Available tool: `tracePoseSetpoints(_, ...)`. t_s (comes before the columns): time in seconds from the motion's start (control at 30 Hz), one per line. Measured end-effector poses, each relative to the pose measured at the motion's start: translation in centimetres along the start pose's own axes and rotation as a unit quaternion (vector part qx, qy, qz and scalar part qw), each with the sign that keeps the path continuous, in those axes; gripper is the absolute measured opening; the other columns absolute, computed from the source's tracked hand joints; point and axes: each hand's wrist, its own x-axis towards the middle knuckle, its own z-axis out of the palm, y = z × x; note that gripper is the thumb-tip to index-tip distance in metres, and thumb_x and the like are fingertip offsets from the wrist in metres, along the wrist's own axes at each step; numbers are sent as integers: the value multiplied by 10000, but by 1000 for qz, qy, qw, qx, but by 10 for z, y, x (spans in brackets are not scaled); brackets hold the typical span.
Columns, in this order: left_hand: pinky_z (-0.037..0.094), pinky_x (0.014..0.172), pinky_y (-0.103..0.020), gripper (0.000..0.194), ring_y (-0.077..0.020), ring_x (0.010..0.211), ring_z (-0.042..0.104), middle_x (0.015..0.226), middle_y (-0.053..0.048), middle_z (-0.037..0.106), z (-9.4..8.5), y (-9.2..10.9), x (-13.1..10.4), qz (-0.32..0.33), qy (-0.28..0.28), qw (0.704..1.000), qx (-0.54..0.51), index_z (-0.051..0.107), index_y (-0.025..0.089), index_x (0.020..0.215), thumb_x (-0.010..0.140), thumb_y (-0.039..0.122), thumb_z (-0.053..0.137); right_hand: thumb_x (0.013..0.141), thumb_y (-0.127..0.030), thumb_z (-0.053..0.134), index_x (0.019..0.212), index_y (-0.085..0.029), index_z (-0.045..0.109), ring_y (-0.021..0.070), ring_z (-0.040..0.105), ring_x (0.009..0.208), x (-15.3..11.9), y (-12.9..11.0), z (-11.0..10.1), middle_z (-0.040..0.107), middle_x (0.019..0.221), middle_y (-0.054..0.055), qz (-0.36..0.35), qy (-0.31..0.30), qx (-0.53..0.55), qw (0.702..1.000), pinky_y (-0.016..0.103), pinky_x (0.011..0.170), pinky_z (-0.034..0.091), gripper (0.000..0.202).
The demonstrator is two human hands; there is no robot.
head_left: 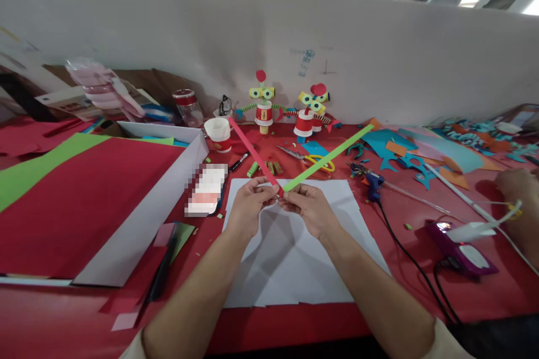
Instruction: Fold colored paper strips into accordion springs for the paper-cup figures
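Above the white paper sheets [295, 258], we are holding both forearms stretched forward and converging, wrists bent inward. Our left hand [255, 202] is pinching the lower end of the red paper strip [255, 156], and our right hand [309, 206] is pinching the green paper strip [330, 157]. The strips are meeting in a V over the sheets' far edge. Beyond the sheets, yellow-handled scissors [322, 164] are lying; to their right, a blue glue gun [374, 184] is resting.
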Motion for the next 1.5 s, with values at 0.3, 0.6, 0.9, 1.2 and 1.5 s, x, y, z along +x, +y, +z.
tracePoseSetpoints(0.3,433,676,-240,241,-99,647,575,690,-23,684,10,-4,-9,-7,3,1000,9,733,144,717,526,263,816,586,-285,750,597,-175,641,107,549,576,-1,16,7,614,570,-25,-79,84,23,993,271,640,443,155)
tracePoseSetpoints(0.6,475,556,-162,86,-79,576,594,591,-33,654,0,2,3,-73,-8,997,-36,713,101,653,605,145,770,673,-295,690,781,-219,672,131,590,685,10,6,-8,638,748,-10,-119,-17,-74,990,277,675,461,133)
tracePoseSetpoints(0.9,526,635,-142,7,-71,596,624,649,-58,683,2,2,2,-101,-26,992,-67,716,61,670,667,67,717,697,-340,732,803,-235,648,131,597,720,15,7,-16,645,741,-16,-94,-127,-37,987,283,735,464,171)
tracePoseSetpoints(1.2,543,766,-248,150,-130,650,660,685,-81,710,0,-2,1,-67,-38,996,-53,730,67,673,552,118,801,648,-347,771,744,-217,664,116,560,661,19,7,-18,624,691,-22,-87,-117,-40,988,268,697,445,194)
tracePoseSetpoints(1.5,518,830,-296,128,-149,699,660,711,-86,721,0,-2,-1,-46,-61,997,1,744,96,670,554,136,781,640,-381,767,743,-212,694,137,558,679,19,5,-19,649,716,-4,-108,-93,-93,986,276,693,449,211)
